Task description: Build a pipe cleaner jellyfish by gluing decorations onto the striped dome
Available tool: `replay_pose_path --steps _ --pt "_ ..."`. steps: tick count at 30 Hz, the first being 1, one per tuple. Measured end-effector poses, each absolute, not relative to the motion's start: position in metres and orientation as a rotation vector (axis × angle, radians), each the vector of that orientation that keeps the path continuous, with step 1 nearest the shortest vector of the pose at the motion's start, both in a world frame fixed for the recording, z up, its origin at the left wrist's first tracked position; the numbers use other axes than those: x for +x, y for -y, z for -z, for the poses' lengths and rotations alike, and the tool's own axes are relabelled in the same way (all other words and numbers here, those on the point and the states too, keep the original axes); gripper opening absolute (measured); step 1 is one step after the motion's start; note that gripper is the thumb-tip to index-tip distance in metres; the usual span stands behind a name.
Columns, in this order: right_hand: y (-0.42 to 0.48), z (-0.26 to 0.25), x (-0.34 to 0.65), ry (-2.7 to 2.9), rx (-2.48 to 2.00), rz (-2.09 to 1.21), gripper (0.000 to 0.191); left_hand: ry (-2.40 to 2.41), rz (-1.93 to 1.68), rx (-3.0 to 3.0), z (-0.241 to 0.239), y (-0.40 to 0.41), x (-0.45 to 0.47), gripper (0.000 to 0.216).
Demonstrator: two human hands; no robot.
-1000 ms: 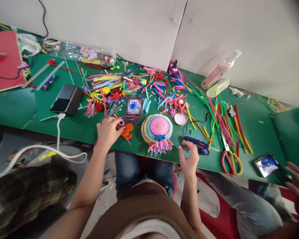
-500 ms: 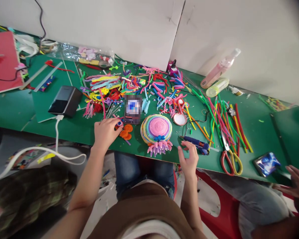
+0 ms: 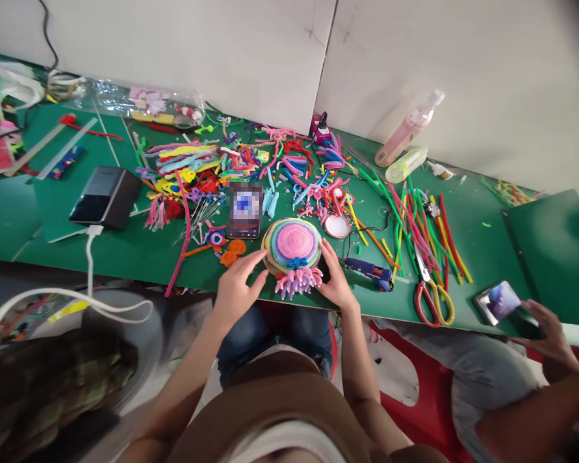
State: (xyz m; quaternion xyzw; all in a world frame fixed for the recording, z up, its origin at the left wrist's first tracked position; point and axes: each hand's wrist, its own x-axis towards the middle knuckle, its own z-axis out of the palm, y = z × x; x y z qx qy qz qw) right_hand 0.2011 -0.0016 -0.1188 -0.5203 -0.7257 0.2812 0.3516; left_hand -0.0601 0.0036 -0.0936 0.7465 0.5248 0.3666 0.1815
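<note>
A domed round pipe-cleaner piece [image 3: 296, 240], coiled in pink and rainbow rings, lies at the table's front edge. It bears a blue bow [image 3: 297, 263] and a pink-purple fringe [image 3: 299, 281]. My left hand [image 3: 238, 289] grips its left edge, thumb and fingers apart. From the other side my right hand [image 3: 338, 283] has its fingers on the right edge. Orange coiled discs [image 3: 232, 251] and a small blue-and-white coil [image 3: 217, 238] lie just beyond my left hand. A dark blue glue gun [image 3: 370, 272] rests right of my right hand.
A phone [image 3: 244, 212] stands behind the round piece, its screen blurred. Cut pipe cleaners [image 3: 188, 154] cover the back. Scissors [image 3: 433, 299] and long pipe cleaners [image 3: 451, 238] lie right. A black power bank [image 3: 106, 196] sits left. Another person's hand [image 3: 545, 325] is by a phone [image 3: 498, 302].
My left hand has left the small coil and orange discs and come right to the round piece. My right hand has moved left from the glue gun to its other side.
</note>
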Motion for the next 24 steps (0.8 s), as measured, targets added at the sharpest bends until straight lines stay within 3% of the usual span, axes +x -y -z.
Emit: replay_pose_path --steps 4,13,20,24 --pt "-0.009 0.118 0.2 1.822 -1.296 -0.807 0.077 -1.38 -1.052 2.106 0.093 -0.003 -0.04 0.04" --pt "-0.016 0.084 0.177 1.606 -1.436 -0.659 0.065 -1.116 -0.994 2.249 0.062 -0.037 -0.047 0.057" --pt "-0.007 0.068 0.176 1.667 -1.454 -0.724 0.059 -1.336 -1.252 2.375 0.107 -0.049 -0.034 0.052" --pt "-0.012 0.047 0.187 1.676 -1.405 -0.761 0.03 -1.402 -1.263 2.348 0.123 -0.047 -0.035 0.05"
